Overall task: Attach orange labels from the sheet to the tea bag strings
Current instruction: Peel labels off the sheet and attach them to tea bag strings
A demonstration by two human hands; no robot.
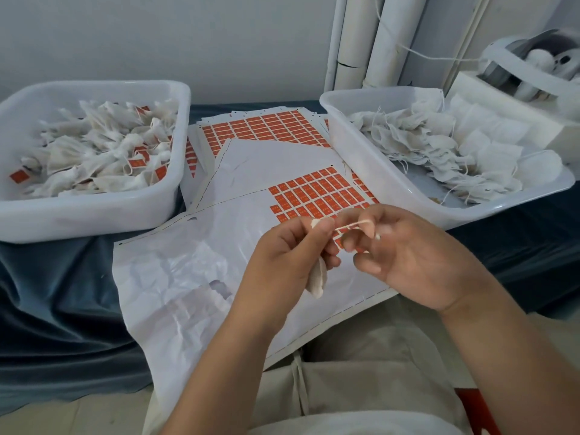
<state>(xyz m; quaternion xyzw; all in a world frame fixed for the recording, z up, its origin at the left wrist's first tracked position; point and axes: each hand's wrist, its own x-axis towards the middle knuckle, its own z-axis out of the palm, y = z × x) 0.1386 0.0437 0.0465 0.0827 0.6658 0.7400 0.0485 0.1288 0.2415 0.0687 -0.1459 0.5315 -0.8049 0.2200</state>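
Note:
My left hand (282, 259) grips a white tea bag (317, 277), whose body hangs below the fist. The bag's string (348, 227) runs to the right into my right hand (408, 246), which pinches it between thumb and fingers. Both hands hover over the label sheet (251, 183), mostly bare white backing with a block of orange labels (317, 193) left at its upper right. I cannot tell whether a label is on the string.
A white tub (94, 211) at the left holds tea bags with orange labels. A second white tub (408, 199) at the right holds unlabelled tea bags. More label sheets (266, 127) lie behind. A white machine (533, 76) stands at the far right.

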